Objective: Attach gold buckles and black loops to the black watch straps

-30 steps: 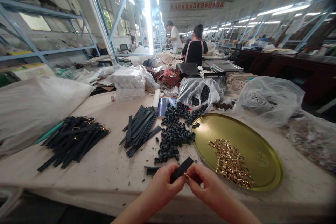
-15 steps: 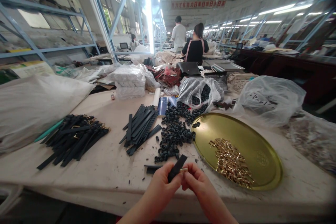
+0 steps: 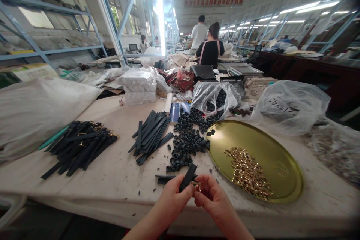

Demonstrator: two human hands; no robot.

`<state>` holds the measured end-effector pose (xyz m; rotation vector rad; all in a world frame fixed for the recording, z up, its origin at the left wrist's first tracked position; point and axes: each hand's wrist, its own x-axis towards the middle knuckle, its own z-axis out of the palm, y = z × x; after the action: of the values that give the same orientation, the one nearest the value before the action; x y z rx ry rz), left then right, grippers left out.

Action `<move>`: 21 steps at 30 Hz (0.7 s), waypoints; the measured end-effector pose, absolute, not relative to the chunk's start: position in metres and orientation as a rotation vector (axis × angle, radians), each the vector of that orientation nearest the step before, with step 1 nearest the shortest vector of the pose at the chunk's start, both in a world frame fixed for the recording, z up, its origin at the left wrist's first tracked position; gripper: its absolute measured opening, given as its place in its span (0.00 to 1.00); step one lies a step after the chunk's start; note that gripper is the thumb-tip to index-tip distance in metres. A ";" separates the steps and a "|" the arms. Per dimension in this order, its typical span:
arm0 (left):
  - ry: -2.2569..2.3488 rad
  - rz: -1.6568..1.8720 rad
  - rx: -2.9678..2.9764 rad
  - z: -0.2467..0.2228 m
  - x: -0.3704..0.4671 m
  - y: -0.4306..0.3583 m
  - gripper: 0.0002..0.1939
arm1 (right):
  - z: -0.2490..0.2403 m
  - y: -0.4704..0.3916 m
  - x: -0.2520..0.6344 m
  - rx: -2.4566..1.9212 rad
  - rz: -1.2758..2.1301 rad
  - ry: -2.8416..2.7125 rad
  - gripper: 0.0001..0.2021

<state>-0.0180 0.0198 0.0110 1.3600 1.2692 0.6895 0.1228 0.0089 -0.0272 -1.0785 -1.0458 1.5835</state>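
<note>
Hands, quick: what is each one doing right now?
Left hand: closed, pinching a black strap.
Right hand: closed, pinching a small gold buckle at the strap.

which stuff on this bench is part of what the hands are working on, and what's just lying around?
In the job:
left hand holding a black strap
right hand holding a gold buckle at the strap's end
gold buckles on the gold tray
loose black straps
black loops
straps with buckles on

Lying about:
clear bag
white bundles
red bag
</note>
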 end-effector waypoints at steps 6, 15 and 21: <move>1.228 0.601 1.513 0.012 -0.026 0.013 0.14 | -0.025 0.009 0.125 -1.121 1.604 -0.894 0.15; 1.248 0.441 1.625 0.005 -0.032 0.000 0.13 | -0.025 -0.001 0.118 -0.963 1.806 -0.167 0.19; 1.174 0.497 1.579 0.010 -0.026 -0.002 0.08 | -0.045 -0.017 0.101 -1.124 1.612 -0.517 0.15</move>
<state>-0.0259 -0.0023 0.0100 1.5788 1.1738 0.4972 0.1013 -0.0171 -0.0449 -1.1243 -0.5166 1.6121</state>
